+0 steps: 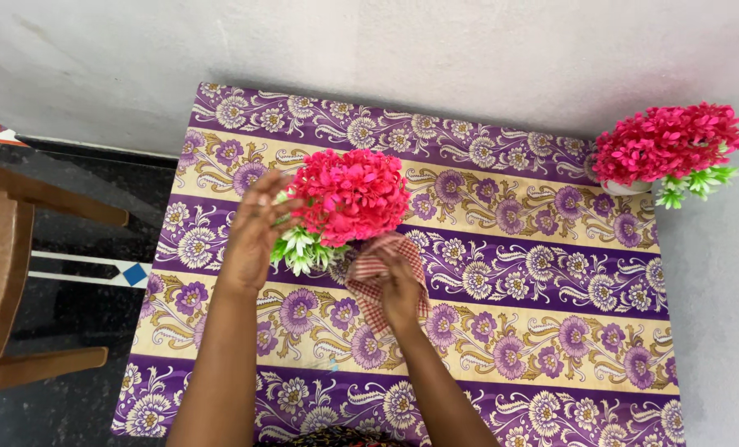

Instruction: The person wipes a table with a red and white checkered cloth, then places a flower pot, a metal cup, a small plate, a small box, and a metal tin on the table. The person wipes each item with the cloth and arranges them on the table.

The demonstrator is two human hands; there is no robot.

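Left hand (253,228) open, fingers spread against the pink flower bunch (350,196) at table centre. Right hand (398,285) pinches a checked cloth (377,273) at the bunch's 5 o'clock. Bunch looks light, soft, crushable; best steadied low, near the green leaves (301,247).

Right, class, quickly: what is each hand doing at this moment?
Left hand: open, fingers spread against the pink flower bunch.
Right hand: closed on the red checked cloth, below the flowers.
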